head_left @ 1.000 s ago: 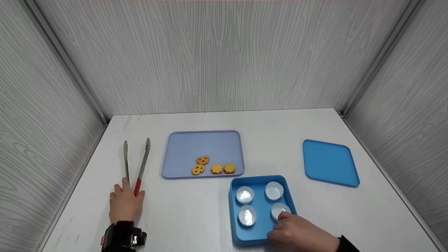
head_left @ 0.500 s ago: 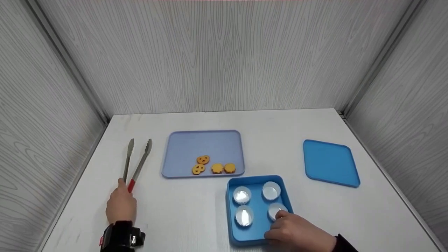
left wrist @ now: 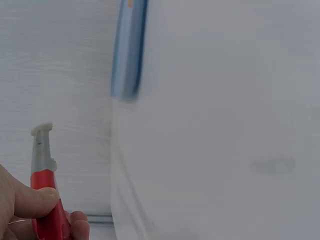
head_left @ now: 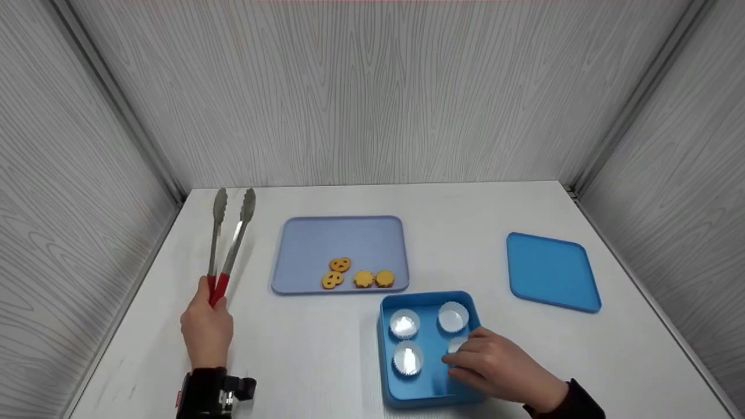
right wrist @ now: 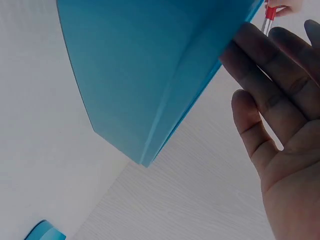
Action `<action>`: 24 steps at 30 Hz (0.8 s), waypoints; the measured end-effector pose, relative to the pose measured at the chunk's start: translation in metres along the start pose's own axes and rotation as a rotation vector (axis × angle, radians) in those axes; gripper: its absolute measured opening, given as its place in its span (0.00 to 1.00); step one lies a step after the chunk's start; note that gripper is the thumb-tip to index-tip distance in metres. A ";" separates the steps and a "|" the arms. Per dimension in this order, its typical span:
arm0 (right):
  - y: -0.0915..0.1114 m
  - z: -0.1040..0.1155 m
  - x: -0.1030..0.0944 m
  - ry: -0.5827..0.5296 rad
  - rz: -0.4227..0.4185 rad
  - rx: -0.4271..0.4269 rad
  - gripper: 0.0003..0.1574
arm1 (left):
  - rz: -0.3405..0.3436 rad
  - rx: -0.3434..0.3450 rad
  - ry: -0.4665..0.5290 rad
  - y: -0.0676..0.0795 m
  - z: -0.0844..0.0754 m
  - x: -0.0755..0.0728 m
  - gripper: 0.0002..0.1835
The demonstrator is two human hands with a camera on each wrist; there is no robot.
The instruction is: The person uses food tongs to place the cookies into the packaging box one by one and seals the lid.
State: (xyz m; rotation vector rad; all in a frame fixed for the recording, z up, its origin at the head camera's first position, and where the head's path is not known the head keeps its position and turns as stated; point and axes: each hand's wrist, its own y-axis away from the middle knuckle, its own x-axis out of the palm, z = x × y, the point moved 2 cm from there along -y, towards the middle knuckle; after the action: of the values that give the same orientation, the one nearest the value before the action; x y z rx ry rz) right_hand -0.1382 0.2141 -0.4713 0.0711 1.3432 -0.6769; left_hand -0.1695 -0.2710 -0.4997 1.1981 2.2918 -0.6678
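My left hand (head_left: pixel 208 334) holds a pair of tongs (head_left: pixel 234 250) by its red handles, with the metal ends spread apart and pointing away. In the left wrist view the thumb lies on a red tong handle (left wrist: pixel 45 181). My right hand (head_left: pixel 500 364) is over the near right corner of a blue box (head_left: pixel 428 400), hiding part of it. The right wrist view shows that hand's fingers (right wrist: pixel 275 100) extended beside the box's outer wall (right wrist: pixel 125 75). Several white paper baking cups (head_left: pixel 405 324) stand in the box; the near right one is partly behind the fingers.
A lavender tray (head_left: pixel 326 238) lies behind the box, carrying two pretzel-shaped biscuits (head_left: pixel 340 265) and two scalloped yellow-topped biscuits (head_left: pixel 364 279). A flat blue lid (head_left: pixel 553 270) lies at the right. Grey wood-grain panels (head_left: pixel 349 93) enclose the white table.
The left hand has taken hold of the tongs, raised them and moved them away. The box slid slightly left at first; the right hand has since loosened from its rim.
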 end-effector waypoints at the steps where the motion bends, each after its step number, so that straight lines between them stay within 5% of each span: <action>1: 0.000 -0.002 -0.001 0.012 -0.021 0.019 0.11 | 0.007 0.000 0.036 0.001 -0.007 0.002 0.32; 12: -0.004 -0.024 -0.015 0.167 -0.291 0.193 0.26 | 0.120 0.035 0.360 0.022 -0.073 0.030 0.32; 24: -0.026 -0.036 -0.027 0.017 -0.475 0.355 0.30 | 0.284 0.102 0.650 0.058 -0.121 0.063 0.32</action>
State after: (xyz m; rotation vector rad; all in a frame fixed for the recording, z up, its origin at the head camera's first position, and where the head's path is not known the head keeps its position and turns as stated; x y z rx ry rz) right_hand -0.1842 0.2197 -0.4477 0.0427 1.2517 -1.3161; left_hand -0.1742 -0.1292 -0.4555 1.9714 2.5164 -0.3152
